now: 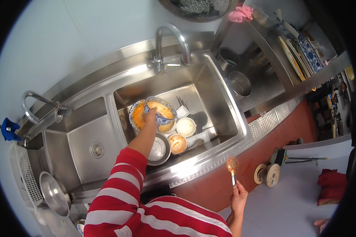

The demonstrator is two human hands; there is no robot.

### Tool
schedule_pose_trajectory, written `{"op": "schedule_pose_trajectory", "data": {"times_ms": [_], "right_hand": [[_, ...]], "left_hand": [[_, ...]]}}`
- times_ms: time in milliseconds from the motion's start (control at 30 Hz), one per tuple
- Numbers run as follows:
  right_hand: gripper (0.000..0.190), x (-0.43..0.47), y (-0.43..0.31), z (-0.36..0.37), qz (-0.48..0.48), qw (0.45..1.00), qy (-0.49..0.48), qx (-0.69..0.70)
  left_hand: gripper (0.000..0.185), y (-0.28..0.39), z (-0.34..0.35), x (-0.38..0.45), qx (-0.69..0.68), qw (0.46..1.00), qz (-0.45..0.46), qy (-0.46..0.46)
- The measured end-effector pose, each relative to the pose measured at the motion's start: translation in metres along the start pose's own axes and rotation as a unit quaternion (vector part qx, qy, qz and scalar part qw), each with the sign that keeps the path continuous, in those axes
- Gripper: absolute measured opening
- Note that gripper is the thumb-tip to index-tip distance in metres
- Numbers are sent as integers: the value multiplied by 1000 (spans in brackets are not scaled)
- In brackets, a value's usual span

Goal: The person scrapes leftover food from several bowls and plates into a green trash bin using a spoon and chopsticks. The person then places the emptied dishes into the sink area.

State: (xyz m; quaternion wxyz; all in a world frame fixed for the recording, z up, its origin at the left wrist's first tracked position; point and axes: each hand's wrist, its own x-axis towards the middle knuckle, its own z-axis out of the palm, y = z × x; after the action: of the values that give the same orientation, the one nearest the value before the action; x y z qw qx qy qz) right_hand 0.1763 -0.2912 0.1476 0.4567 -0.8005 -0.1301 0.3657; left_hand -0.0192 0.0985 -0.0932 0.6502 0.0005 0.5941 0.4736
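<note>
My left hand (pixel 150 115) grips the rim of a blue-and-white patterned bowl (pixel 167 120), stained orange inside, over the right basin of a stainless steel double sink (pixel 209 89). Partly beneath it lies a larger patterned dish (pixel 133 116) with orange residue. Around them in the basin are a white bowl (pixel 186 127), a bowl with reddish residue (pixel 177 143), a round metal pan (pixel 158 149), a small white square dish (pixel 182 112) and chopsticks (pixel 182 101). Away from the sink, at right, my right hand (pixel 239 194) holds a metal spoon (pixel 232 167) upright, its bowl covered in food residue.
Two curved faucets, one right (pixel 181 38) and one left (pixel 29 102), rise behind the sink. Metal pots (pixel 239 83) stand on a steel shelf at right. A metal basin (pixel 54 194) leans at lower left. A wooden spool (pixel 267 174) and a dustpan (pixel 278 156) are on the floor.
</note>
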Motion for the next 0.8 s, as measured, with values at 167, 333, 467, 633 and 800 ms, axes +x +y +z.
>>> {"op": "schedule_pose_trajectory", "data": {"times_ms": [167, 333, 467, 633, 800], "right_hand": [[21, 22, -1, -1, 4, 1000, 24, 13], [17, 24, -15, 6, 9, 999, 45, 28], [18, 30, -15, 6, -6, 998, 60, 25], [19, 34, -15, 7, -23, 999, 49, 3], [20, 32, -22, 10, -31, 999, 10, 9]], "left_hand": [[61, -23, 33, 47, 0, 999, -12, -43], [35, -48, 61, 77, 2, 1000, 23, -17], [33, -69, 58, 102, 4, 1000, -4, -13], [38, -77, 56, 97, 213, 977, 9, 10], [48, -59, 59, 73, 487, 870, 52, 49]]}}
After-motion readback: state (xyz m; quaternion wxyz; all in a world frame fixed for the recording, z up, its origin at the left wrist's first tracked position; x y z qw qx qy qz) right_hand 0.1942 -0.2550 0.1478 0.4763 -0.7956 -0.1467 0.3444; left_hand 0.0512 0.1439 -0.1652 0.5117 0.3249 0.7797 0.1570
